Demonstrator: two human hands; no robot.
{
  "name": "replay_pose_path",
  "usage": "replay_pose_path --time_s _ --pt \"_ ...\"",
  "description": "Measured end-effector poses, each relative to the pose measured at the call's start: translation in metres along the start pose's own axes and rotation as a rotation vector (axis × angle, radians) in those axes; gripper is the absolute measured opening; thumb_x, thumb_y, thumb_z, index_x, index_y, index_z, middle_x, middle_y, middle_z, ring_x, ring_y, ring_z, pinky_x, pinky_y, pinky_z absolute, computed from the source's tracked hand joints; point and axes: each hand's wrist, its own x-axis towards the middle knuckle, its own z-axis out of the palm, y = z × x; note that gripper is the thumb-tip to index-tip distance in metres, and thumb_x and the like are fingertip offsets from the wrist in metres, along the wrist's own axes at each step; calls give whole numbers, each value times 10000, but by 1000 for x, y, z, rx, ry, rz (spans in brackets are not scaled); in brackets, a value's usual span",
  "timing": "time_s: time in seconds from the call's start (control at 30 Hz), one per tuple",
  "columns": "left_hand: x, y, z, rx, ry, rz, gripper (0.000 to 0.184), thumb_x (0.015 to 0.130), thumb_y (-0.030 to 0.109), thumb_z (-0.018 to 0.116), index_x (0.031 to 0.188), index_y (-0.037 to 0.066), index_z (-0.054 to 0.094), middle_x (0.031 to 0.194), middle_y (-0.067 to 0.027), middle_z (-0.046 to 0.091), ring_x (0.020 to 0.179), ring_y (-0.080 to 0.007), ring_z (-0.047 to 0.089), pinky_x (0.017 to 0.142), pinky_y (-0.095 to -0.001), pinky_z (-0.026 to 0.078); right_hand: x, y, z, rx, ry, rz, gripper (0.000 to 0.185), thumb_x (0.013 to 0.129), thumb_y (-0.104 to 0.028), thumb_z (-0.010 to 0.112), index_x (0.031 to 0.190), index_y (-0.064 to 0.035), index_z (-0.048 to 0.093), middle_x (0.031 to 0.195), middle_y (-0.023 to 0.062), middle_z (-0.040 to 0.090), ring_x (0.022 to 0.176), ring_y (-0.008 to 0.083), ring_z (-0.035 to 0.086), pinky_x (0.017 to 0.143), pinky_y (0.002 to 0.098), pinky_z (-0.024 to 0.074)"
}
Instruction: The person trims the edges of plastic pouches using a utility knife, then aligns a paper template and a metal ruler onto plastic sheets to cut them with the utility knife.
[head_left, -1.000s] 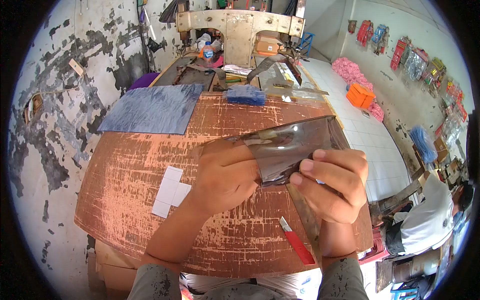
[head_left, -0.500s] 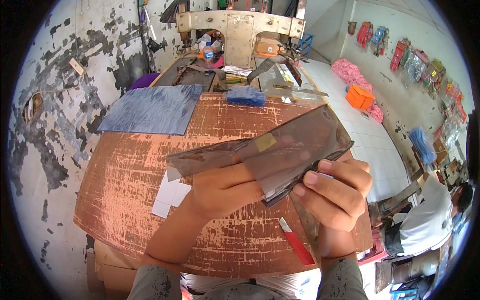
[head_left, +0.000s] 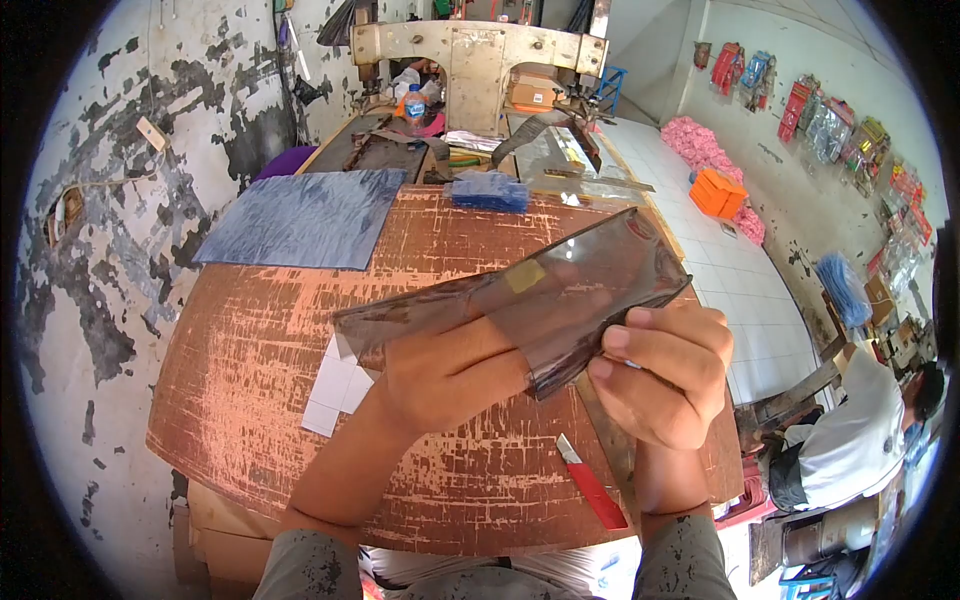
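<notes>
Film [head_left: 560, 302], smoky, see-through, held up between hands. Right hand [head_left: 672, 375]: fingertips clamped on film's edge. Left hand [head_left: 450, 372]: fingers extended, partly behind film; grip unclear. White card [head_left: 335, 395] beside left hand, film overlapping its top. Red-handled knife [head_left: 592, 488] between forearms.

Behind the left hand [head_left: 440, 385], past the bare forearm [head_left: 355, 465], sits a grey sleeve [head_left: 295, 565] marked with ragged, near-black speckles. The right hand [head_left: 675, 385] is bare too, its fingernails short; the sleeve behind it [head_left: 680, 560] has the same grey cloth and dark, broken blotches. Between the sleeves, nearer the body than either hand, shows a grey shirt front [head_left: 490, 583].
</notes>
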Motion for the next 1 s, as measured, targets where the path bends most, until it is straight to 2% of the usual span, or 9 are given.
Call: replay_pose_path --time_s 0.1,0.17,0.2,0.27,0.4,0.63,0.8,0.93,1.0 --pt "-2 -12 -1 36 -8 130 245 825 167 788 1041 51 799 1146 -84 801 1016 -262 788 731 -357 647 4 3 3 -7 -1 40 299 712 -96 886 992 -102 781 1068 54 767 934 241 709 738 322 526" --pt "4 -4 -10 -2 -101 -111 246 846 202 844 1008 36 762 978 -83 789 801 -255 757 615 -331 570 8 7 7 -13 7 62 314 716 -74 894 1009 -82 780 1054 73 768 921 253 715 746 335 537" --pt "3 -2 -10 -1 -100 -111 246 846 202 844 1008 36 762 978 -83 789 801 -255 757 615 -331 570 9 8 9 63 4 155 319 731 -51 893 1028 -55 776 1042 93 767 910 265 718 753 352 546" --pt "2 1 -9 -273 -45 -412 259 896 207 862 1008 12 732 827 -78 737 643 -182 670 565 -297 484 8 10 10 165 -24 273 324 777 -2 878 1078 15 758 1024 145 761 888 291 718 769 390 564" --pt "7 5 -4 -548 28 -595 178 978 156 781 999 -7 714 758 -38 698 663 -43 588 582 -269 464 8 5 11 234 -48 433 342 771 10 880 1091 26 759 1024 161 758 881 290 713 771 377 559" --pt "6 3 -8 -576 -47 -679 196 977 175 786 992 -6 714 759 -35 690 659 -47 583 587 -263 466 9 2 8 265 -81 493 349 783 6 886 1111 9 768 1047 156 759 896 284 717 782 375 565" --pt "9 -1 -6 -294 63 -587 186 963 180 798 1013 13 733 774 -52 704 669 -87 611 625 -278 500 11 10 3 300 -100 565 310 829 -35 856 1119 21 760 1116 168 751 1015 298 719 918 398 567" --pt "10 -16 -14 -231 180 -622 200 959 187 810 1040 19 739 807 -51 718 723 -90 625 677 -280 510 10 29 -5 234 -39 585 294 913 -97 801 1179 13 744 1132 128 758 1039 219 705 949 342 529" --pt "11 -21 -25 -90 213 -607 221 959 194 819 1050 9 739 830 -45 726 746 -77 618 696 -274 510 12 35 -10 381 17 911 281 962 -131 770 1211 -6 739 1087 64 762 1007 131 680 903 281 507"
